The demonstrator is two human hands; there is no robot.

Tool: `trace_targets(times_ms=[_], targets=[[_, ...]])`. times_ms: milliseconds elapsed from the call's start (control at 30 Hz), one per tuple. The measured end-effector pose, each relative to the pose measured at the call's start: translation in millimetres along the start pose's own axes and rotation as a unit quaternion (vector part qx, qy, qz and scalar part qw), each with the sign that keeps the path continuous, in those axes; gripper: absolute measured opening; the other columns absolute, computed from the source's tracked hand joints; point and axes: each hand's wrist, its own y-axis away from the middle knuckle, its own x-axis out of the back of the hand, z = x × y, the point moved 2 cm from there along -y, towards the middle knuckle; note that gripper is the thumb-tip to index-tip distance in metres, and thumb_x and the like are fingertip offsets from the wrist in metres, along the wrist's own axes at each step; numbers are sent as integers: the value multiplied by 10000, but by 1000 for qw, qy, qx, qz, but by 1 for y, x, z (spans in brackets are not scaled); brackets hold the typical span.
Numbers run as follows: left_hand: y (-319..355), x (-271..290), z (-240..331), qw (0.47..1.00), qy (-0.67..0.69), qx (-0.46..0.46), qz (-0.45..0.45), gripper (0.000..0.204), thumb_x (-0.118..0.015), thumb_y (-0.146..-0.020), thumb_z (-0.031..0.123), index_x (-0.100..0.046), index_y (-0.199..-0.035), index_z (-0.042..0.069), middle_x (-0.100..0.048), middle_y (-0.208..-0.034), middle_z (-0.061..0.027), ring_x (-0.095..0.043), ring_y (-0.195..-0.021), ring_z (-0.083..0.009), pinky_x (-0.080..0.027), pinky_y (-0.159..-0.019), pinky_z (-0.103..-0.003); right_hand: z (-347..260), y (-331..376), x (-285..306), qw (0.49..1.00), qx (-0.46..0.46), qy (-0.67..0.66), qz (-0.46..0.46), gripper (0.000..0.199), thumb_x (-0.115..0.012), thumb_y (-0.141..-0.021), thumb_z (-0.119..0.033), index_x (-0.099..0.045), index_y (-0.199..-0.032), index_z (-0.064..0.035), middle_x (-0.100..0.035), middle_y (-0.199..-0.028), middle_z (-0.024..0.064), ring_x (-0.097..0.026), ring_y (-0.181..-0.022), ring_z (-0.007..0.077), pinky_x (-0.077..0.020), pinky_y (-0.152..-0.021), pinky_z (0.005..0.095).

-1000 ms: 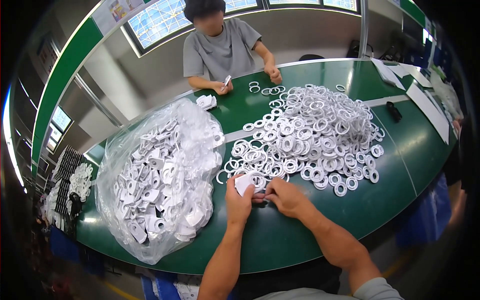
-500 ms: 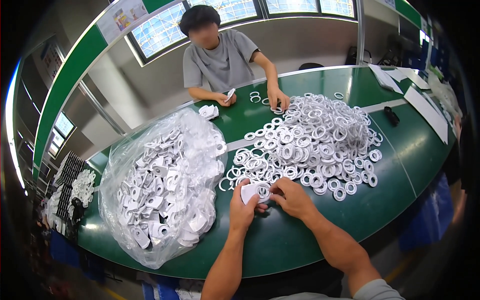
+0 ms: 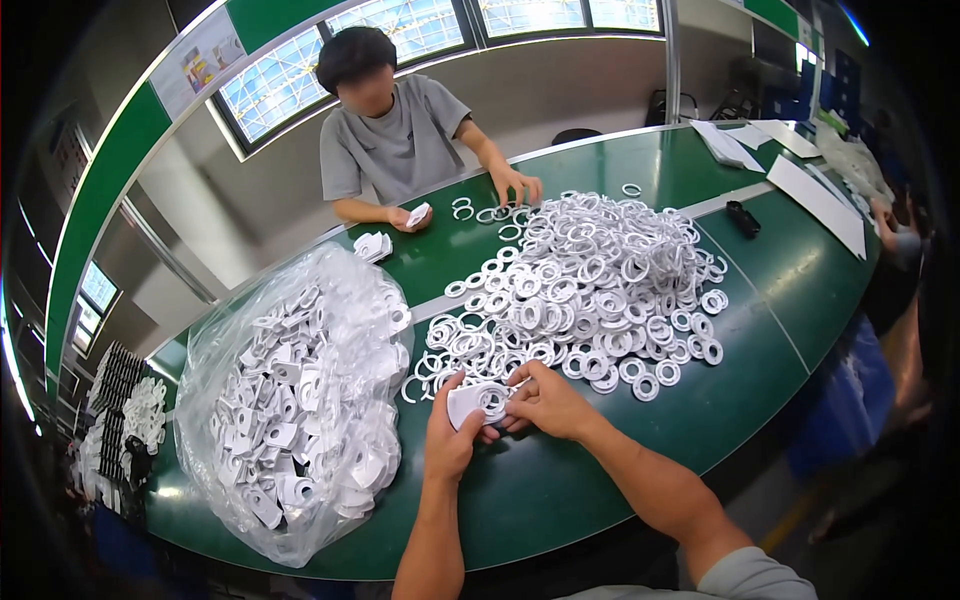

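Note:
My left hand (image 3: 450, 445) grips a flat white plastic plate (image 3: 463, 405) with one rounded end, thumb on its face. At that rounded end sits a white ring (image 3: 493, 398), and my right hand (image 3: 550, 403) pinches its right edge with thumb and fingers. Whether the ring is seated in the plate I cannot tell. Just beyond my hands spreads a large heap of white rings (image 3: 610, 270). Left of them lies a clear plastic bag (image 3: 205, 400) full of similar white plates (image 3: 285, 372).
Across the green table (image 3: 560, 500) a co-worker (image 3: 400, 140) holds a white part and reaches to loose rings. A few plates (image 3: 372, 247) lie beside the bag. A black object (image 3: 742, 219) and white sheets (image 3: 818, 207) lie at right; stacked black trays (image 3: 115, 380) stand far left.
The view has shifted, so the scene sits further left. My hands keep the plate and ring together, fingers slightly shifted. The co-worker's left hand has lifted a little off the table.

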Motion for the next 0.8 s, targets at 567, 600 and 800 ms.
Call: trace_targets(times_ms=[567,600,800], targets=[[-3,-1,-7,993,79,59,69,478,-663,-771,-39,-468,-1207,-4,-626,-956,-125,-639,-758,-176,-529,-633,-257,-14,5,-10,971,147,180,56,384,-565,-867,-17,-551,-1247,-74,-649,-803,107,-658,-682,187,-524,-614,303],[1,1,-5,989,118,77,54,351,-654,-827,8,-493,-1138,-19,-637,-952,-137,-662,-789,-202,-550,-682,-282,-7,4,-8,882,300,354,76,442,-559,-863,-31,-539,-1295,-117,-641,-894,102,-646,-771,260,-518,-671,331],[0,12,-19,996,81,27,14,210,-640,-874,75,-527,-1030,-8,-645,-928,-118,-657,-791,-189,-568,-671,-318,-6,10,-22,860,323,388,78,299,-596,-846,-76,-640,-1142,-88,-590,-996,115,-613,-797,301,-500,-694,378]])
